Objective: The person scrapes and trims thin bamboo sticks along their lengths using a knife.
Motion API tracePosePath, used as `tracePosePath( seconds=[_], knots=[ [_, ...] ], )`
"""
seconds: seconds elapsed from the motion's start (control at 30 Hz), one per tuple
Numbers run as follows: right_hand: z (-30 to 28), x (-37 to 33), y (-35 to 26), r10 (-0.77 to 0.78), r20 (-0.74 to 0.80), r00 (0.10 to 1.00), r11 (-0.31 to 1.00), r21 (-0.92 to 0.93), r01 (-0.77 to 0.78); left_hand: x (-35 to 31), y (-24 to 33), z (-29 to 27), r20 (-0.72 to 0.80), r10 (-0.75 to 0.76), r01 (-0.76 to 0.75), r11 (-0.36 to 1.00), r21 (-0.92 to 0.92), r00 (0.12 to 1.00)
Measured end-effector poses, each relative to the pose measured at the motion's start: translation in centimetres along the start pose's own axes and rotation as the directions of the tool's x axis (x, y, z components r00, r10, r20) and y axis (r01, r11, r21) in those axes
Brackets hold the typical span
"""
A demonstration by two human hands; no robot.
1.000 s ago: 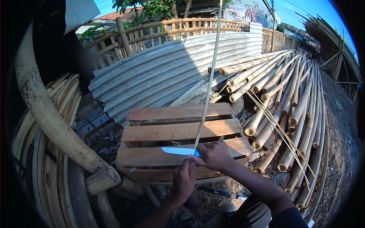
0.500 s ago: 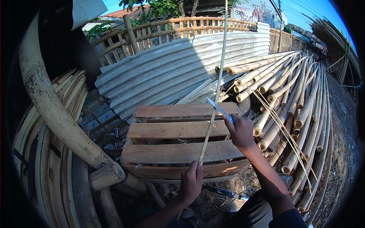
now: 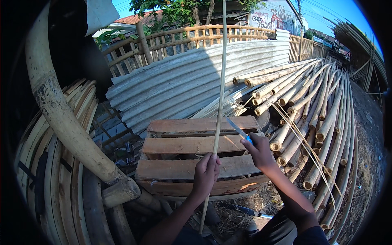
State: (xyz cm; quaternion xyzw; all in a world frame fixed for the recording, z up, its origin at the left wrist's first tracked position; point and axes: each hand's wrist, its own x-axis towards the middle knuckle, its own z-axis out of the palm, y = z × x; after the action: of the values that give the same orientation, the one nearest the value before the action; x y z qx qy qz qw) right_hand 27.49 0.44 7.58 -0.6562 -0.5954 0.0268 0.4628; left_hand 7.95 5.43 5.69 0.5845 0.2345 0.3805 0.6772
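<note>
A long thin bamboo strip (image 3: 221, 90) stands nearly upright in front of me, its top running out of the picture. My left hand (image 3: 205, 173) is closed around it above the crate's front edge, and its lower end hangs below the fist. In my right hand (image 3: 259, 152) is a knife (image 3: 237, 128) with a blue handle, the fingers wrapped round it. Its blade points up and left, the tip close to the strip's right side; I cannot tell whether they touch. Under both hands lies a slatted wooden crate (image 3: 179, 168).
Many bamboo poles (image 3: 300, 87) lie piled at the right, with loose thin strips (image 3: 306, 143) across them. A thick bent bamboo pole (image 3: 67, 118) and split bamboo lengths (image 3: 53, 183) crowd the left. Corrugated sheeting (image 3: 163, 85) leans behind the crate, before a bamboo fence (image 3: 196, 36).
My left hand has moved up, and a length of strip now shows below it. The strip stands more upright. The knife, which crossed the strip before, has shifted lower and to its right.
</note>
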Motion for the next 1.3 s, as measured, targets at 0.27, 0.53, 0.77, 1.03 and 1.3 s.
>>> tracePosePath(
  seconds=[0.27, 0.53, 0.77, 1.03, 1.3],
  knots=[
    [-3.8, 0.6, -1.3, 0.240, -0.123, 0.963, 0.939, 0.282, -0.198, 2.9, 1.6, 1.9, 0.086, 0.012, -0.004, 0.996, -0.091, 0.996],
    [-4.9, 3.1, -4.8, 0.195, -0.151, 0.969, 0.976, 0.125, -0.177, 4.8, 2.0, 4.1, 0.112, 0.088, -0.067, 0.982, -0.176, 0.990],
    [-3.9, 3.7, -7.6, 0.103, -0.069, 0.992, 0.995, 0.022, -0.102, 4.0, 2.3, 3.2, 0.137, 0.128, -0.088, 0.959, -0.271, 0.982],
    [-1.2, 4.4, -7.3, -0.074, 0.170, 0.983, 0.987, -0.126, 0.096, 3.6, 0.6, -0.2, 0.032, 0.073, -0.068, 0.988, -0.138, 0.997],
    [-0.3, 4.8, -3.7, -0.103, 0.146, 0.984, 0.993, -0.044, 0.111, 4.4, 0.0, 0.1, -0.032, 0.025, -0.033, 0.963, -0.267, 0.999]
  ],
)
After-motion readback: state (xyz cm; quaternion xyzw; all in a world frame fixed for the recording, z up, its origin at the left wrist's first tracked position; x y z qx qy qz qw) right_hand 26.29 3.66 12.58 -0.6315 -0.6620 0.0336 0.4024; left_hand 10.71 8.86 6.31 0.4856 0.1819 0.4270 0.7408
